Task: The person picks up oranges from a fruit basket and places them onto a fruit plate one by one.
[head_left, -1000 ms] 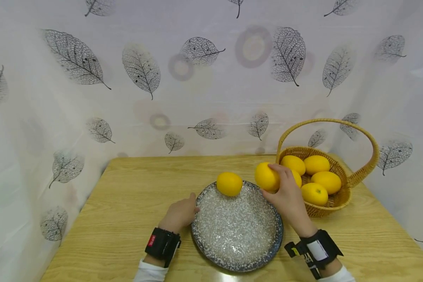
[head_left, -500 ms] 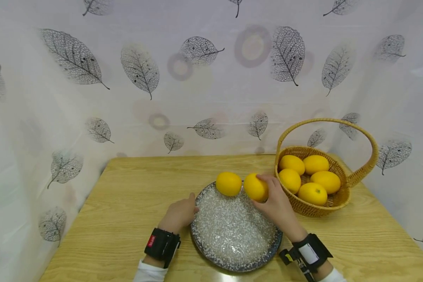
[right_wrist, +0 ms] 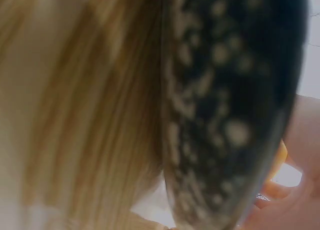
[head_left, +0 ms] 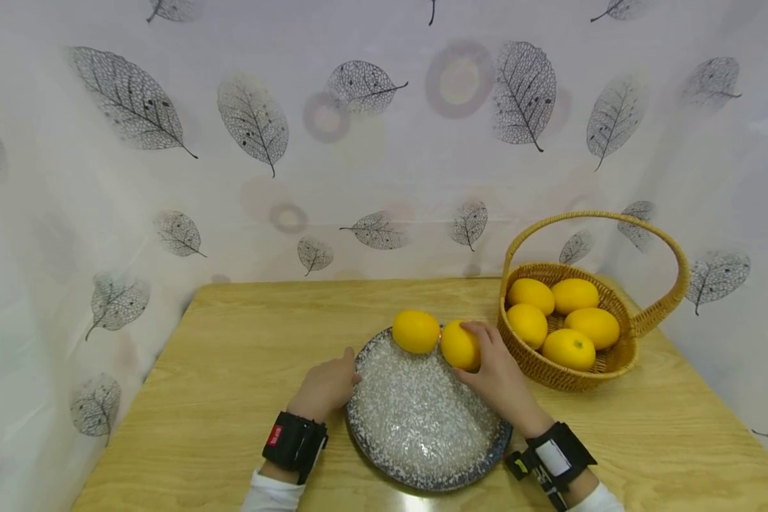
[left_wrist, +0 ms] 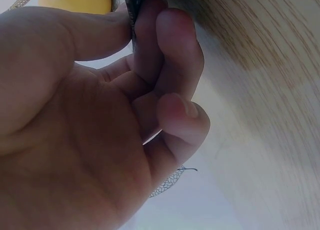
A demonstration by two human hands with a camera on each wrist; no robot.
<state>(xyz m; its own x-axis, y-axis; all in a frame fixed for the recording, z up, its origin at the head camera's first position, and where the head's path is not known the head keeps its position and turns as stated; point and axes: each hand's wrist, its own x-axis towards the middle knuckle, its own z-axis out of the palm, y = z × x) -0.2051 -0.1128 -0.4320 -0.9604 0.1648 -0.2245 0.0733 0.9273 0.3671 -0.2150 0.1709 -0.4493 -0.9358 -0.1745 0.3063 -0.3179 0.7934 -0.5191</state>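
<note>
My right hand grips a yellow lemon at the far right part of a speckled grey plate with a dark rim. Beside it on the plate's far edge lies another lemon; the two look nearly touching. Whether the held lemon rests on the plate cannot be made out. At the plate's left edge, my left hand pinches the rim between thumb and curled fingers, seen in the left wrist view. The plate's dark side hides most of the right hand in the right wrist view.
A wicker basket with a tall arched handle stands right of the plate, holding several lemons. All of it stands on a wooden table. A leaf-patterned curtain hangs behind.
My right hand has carried the lemon leftward and down from beside the basket to the plate, next to the other lemon. My left hand has stayed at the plate's rim.
</note>
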